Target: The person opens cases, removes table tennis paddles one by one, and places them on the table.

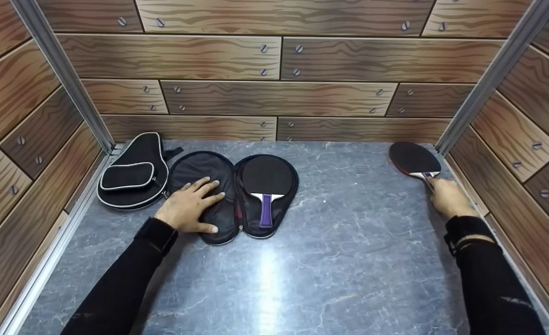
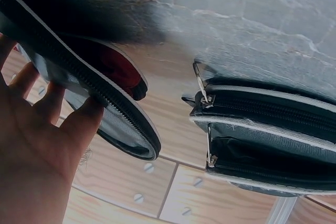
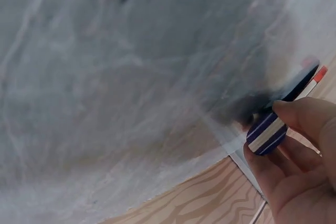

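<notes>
An unzipped black paddle case (image 1: 216, 235) lies spread open left of the table's middle. In its right half rests a table tennis paddle (image 1: 267, 174) with a purple handle pointing toward me. My left hand (image 1: 188, 204) lies on the case's left half, fingers spread; the left wrist view shows the fingertips against its lining. At the far right, my right hand (image 1: 453, 197) grips a second table tennis paddle (image 1: 413, 158) by its handle. In the right wrist view, thumb and fingers pinch the handle's striped purple-and-white end (image 3: 266, 134).
A second black case (image 1: 137, 153) with white piping and a small front pocket sits at the back left, beside the spread case. Its zippers (image 2: 207, 100) show in the left wrist view. Wood-patterned walls (image 1: 279, 97) enclose the grey marbled tabletop (image 1: 339, 260) at the back and sides.
</notes>
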